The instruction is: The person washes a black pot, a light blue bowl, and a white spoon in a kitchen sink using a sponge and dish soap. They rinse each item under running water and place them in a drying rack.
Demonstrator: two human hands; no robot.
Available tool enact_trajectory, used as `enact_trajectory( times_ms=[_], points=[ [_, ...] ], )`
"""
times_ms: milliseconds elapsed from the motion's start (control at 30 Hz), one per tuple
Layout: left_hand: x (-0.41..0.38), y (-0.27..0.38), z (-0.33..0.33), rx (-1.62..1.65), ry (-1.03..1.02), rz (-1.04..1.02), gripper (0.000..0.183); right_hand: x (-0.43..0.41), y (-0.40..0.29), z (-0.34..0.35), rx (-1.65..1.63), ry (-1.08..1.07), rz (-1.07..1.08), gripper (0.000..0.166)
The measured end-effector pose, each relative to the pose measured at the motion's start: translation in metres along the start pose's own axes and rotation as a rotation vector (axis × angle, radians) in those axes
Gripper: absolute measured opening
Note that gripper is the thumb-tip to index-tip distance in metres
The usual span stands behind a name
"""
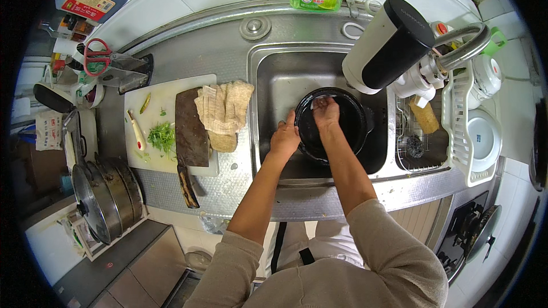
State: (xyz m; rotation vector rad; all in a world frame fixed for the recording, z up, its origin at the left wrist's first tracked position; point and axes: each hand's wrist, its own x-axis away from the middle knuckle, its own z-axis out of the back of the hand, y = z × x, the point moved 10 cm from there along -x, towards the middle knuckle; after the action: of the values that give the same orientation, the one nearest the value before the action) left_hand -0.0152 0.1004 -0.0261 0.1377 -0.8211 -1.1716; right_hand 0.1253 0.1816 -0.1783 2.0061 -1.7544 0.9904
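Observation:
A round black pot (350,134) sits in the stainless steel sink basin (278,72). My left hand (285,139) grips its rim on the left side, thumb pointing up along the edge. Inside the pot, my right hand (326,113) reaches down against the far inner wall with its fingers close together. Something whitish shows by those fingertips; whether it is foam or a held item cannot be made out. The pot's short side handle (369,120) points right.
Left of the sink, a cutting board (167,90) carries a cleaver (192,128), chopped greens (162,137) and a folded beige cloth (227,107). A faucet filter (387,45) overhangs the basin's right side. Further right are a loofah (424,115) and a white dish rack (456,115).

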Motion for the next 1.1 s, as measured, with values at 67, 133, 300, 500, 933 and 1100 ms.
enact_trajectory(
  times_ms=[67, 133, 300, 500, 933, 1100],
  points=[
    [0.0, -0.012, -0.001, -0.003, 0.001, 0.039, 0.054, 0.051, 0.038, -0.018, 0.496, 0.091, -0.05, 0.015],
    [0.001, -0.013, -0.001, 0.012, 0.004, 0.043, 0.054, 0.087, 0.046, -0.015, 1.082, -0.01, -0.118, 0.014],
    [0.004, -0.005, 0.002, 0.04, 0.042, 0.032, 0.054, 0.08, 0.016, -0.048, 0.704, -0.218, -0.257, 0.018],
    [-0.001, -0.008, 0.001, 0.017, 0.001, 0.041, 0.054, 0.093, 0.036, -0.024, 0.733, 0.07, -0.193, 0.022],
    [-0.002, -0.015, -0.003, 0.038, -0.002, 0.012, 0.058, 0.074, 0.033, -0.031, 0.71, -0.008, -0.116, 0.009],
    [-0.001, -0.004, -0.001, 0.037, -0.017, -0.003, 0.058, 0.013, -0.021, -0.016, 0.176, 0.144, -0.034, 0.01]
  ],
)
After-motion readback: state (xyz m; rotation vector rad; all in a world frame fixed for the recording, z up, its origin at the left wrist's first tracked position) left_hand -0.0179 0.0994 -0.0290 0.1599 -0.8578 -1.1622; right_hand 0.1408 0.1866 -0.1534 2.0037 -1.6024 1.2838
